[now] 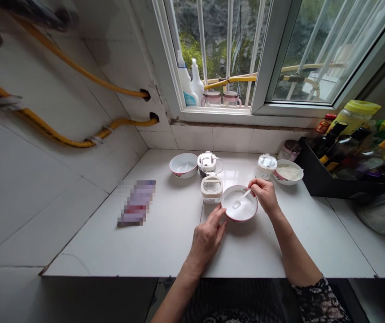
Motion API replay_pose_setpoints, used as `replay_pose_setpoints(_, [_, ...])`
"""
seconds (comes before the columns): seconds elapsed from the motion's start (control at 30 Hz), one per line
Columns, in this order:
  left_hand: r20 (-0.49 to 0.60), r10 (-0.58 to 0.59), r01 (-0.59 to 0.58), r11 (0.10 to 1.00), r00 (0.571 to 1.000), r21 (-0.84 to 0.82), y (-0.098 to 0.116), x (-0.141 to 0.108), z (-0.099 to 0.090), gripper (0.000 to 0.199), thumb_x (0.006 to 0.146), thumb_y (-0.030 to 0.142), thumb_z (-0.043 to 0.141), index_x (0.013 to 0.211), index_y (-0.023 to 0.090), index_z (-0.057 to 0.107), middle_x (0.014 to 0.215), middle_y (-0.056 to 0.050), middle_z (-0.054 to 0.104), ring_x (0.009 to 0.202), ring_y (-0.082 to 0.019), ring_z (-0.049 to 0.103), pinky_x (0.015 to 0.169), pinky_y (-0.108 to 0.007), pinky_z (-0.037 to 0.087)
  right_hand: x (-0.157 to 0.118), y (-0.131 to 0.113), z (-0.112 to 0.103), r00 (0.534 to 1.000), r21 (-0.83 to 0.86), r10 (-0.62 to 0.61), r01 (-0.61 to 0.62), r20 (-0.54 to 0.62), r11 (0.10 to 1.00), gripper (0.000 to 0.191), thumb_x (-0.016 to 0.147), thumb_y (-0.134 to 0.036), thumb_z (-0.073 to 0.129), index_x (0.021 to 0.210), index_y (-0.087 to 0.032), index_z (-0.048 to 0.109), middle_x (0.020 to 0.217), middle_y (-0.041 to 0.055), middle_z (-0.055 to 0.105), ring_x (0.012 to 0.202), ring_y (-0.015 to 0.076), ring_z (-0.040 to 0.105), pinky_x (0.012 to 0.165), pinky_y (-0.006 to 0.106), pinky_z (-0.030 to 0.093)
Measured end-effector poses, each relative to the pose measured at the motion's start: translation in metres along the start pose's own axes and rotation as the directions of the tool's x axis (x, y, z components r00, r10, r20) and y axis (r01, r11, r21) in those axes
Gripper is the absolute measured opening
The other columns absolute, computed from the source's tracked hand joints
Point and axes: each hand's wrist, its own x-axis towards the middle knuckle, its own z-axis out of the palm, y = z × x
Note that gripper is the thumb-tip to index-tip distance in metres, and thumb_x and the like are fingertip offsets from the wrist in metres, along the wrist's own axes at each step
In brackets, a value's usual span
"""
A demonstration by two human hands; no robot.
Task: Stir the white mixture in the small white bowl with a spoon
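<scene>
In the head view, a white bowl (239, 220) with a red rim stands on the counter, holding a white, powdery or grainy substance (242, 211). My left hand (209, 231) grips its near left rim between thumb and fingers. Pinched in my right hand (264, 194) is the handle of a small white spoon (244, 197), whose head rests at the surface of the white substance. A lidded clear jar (212, 188) stands just left of the bowl. Behind it is another jar (207, 162), its clear lid apparently raised, with dark contents.
Another bowl (183, 166) with a spoon sits back left. At the back right are a lidded jar (266, 167) and a bowl (288, 180) of pale powder, beside a black bin (327, 181) of bottles. A blurred purple item (137, 202) lies left on the white counter (118, 255).
</scene>
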Motion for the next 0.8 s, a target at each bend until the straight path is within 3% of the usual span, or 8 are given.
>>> replay_pose_setpoints(0.13, [-0.003,-0.004,0.004,1.0,1.0,-0.013,0.0,0.0,0.001,0.042,0.093,0.012,0.053,0.133,0.024,0.049,0.132,-0.011,0.065,0.086,-0.018,0.075,0.07,-0.026,0.062,0.003,0.001,-0.002,0.998,0.075,0.055,-0.054,-0.019,0.996,0.011,0.061,-0.027,0.051,0.058,-0.02,0.059,0.044,-0.0051,0.046,0.045,0.011,0.043,0.049,0.026,0.037])
replay_pose_setpoints(0.3, [-0.006,-0.014,0.014,0.999,1.0,-0.031,0.0,0.001,0.003,0.043,0.092,0.012,0.054,0.134,0.024,0.049,0.133,-0.012,0.065,0.087,-0.018,0.075,0.071,-0.026,0.062,0.007,-0.002,0.006,0.998,0.138,0.058,-0.053,-0.038,0.989,0.011,0.065,-0.027,0.055,0.067,-0.019,0.063,0.048,-0.0025,0.057,0.049,0.0129,0.053,0.056,0.028,0.047])
replay_pose_setpoints(0.4, [-0.015,-0.011,0.011,1.0,1.0,-0.021,-0.001,0.0,0.004,0.041,0.093,0.013,0.054,0.132,0.023,0.05,0.132,-0.011,0.065,0.087,-0.018,0.075,0.072,-0.026,0.062,0.005,-0.006,0.018,0.999,0.128,-0.007,0.013,-0.046,0.992,0.016,0.073,-0.03,0.057,0.078,-0.018,0.066,0.057,0.0007,0.065,0.056,0.0156,0.061,0.06,0.03,0.051])
replay_pose_setpoints(0.5, [-0.022,0.0,-0.001,1.0,1.0,-0.022,-0.001,0.0,0.004,0.041,0.093,0.013,0.053,0.132,0.023,0.05,0.132,-0.012,0.065,0.087,-0.018,0.075,0.072,-0.027,0.062,0.0,-0.012,0.031,0.985,0.012,-0.171,0.171,-0.035,0.985,0.02,0.084,-0.032,0.054,0.09,-0.019,0.067,0.071,0.0043,0.072,0.068,0.0186,0.068,0.07,0.034,0.053])
replay_pose_setpoints(0.57, [-0.023,0.004,-0.005,1.0,1.0,-0.026,-0.001,0.0,0.004,0.042,0.093,0.012,0.053,0.133,0.023,0.049,0.134,-0.012,0.064,0.088,-0.018,0.074,0.073,-0.027,0.062,-0.005,-0.014,0.035,0.937,-0.136,-0.348,0.348,0.029,0.927,0.017,0.089,-0.027,0.053,0.094,-0.02,0.067,0.08,0.0061,0.074,0.076,0.0203,0.069,0.079,0.038,0.052])
replay_pose_setpoints(0.67, [-0.019,0.005,-0.006,1.0,1.0,-0.024,-0.002,0.0,0.004,0.046,0.092,0.012,0.054,0.136,0.024,0.048,0.134,-0.012,0.064,0.09,-0.019,0.074,0.074,-0.027,0.062,-0.01,-0.014,0.038,0.787,-0.33,-0.564,0.617,0.249,0.715,0.019,0.09,-0.016,0.05,0.095,-0.022,0.068,0.081,0.0059,0.075,0.078,0.0209,0.066,0.089,0.042,0.047])
replay_pose_setpoints(0.73, [-0.01,0.0,0.0,1.0,1.0,-0.022,-0.002,-0.001,0.004,0.049,0.091,0.011,0.054,0.138,0.024,0.047,0.134,-0.011,0.064,0.09,-0.019,0.074,0.074,-0.027,0.062,-0.011,-0.013,0.038,0.711,-0.38,-0.61,0.703,0.35,0.601,0.023,0.09,-0.012,0.047,0.094,-0.022,0.068,0.081,0.0051,0.075,0.076,0.0201,0.064,0.092,0.042,0.045])
replay_pose_setpoints(0.8, [0.003,-0.011,0.012,1.0,1.0,-0.026,-0.003,-0.001,0.004,0.049,0.092,0.012,0.053,0.139,0.025,0.047,0.135,-0.011,0.063,0.089,-0.019,0.074,0.074,-0.028,0.062,-0.011,-0.013,0.036,0.696,-0.389,-0.635,0.717,0.336,0.579,0.025,0.09,-0.011,0.046,0.095,-0.023,0.068,0.083,0.0049,0.075,0.076,0.02,0.064,0.092,0.042,0.044])
